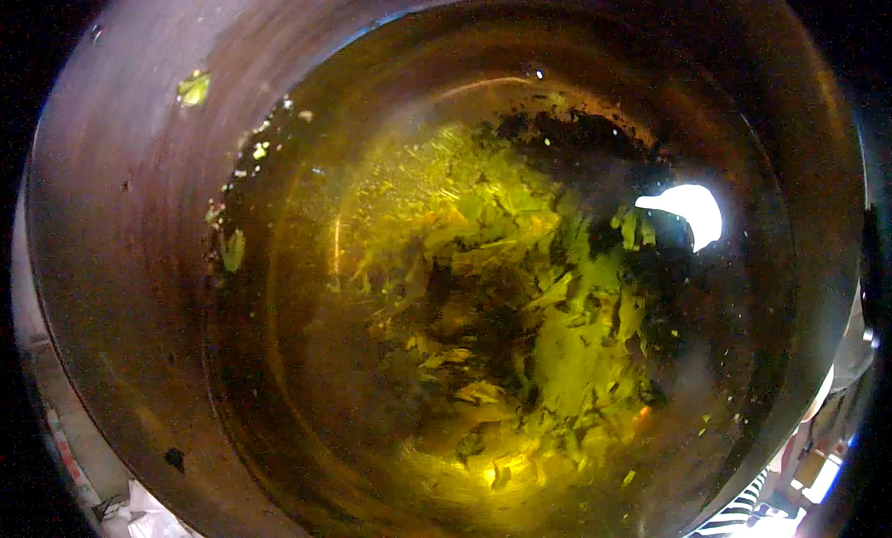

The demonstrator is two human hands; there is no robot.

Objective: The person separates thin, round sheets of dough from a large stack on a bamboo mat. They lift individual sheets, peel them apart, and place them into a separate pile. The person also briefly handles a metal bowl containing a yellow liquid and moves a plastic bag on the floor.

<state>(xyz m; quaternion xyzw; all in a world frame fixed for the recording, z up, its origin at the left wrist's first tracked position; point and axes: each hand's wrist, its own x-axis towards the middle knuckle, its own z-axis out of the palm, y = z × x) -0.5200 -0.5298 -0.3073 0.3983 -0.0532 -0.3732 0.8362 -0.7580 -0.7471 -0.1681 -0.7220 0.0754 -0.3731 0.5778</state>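
Note:
A large, deep metal pot (111, 287) fills nearly the whole head view. Inside it lies clear, yellowish-brown liquid (307, 371) with a glossy surface. Chopped green leafy pieces (581, 352) are gathered in the middle and toward the right, with a few orange-tinted bits among them. Darker scraps (576, 134) sit along the far side of the bottom. One small green piece (193, 89) clings to the inner wall at the upper left. Neither of my hands shows, so what they touch or hold is hidden.
Black-and-white striped cloth (739, 510) appears beyond the pot's rim at the lower right. Pale, crumpled material (149, 518) lies outside the rim at the lower left. A bright white light reflection falls on the liquid at the right.

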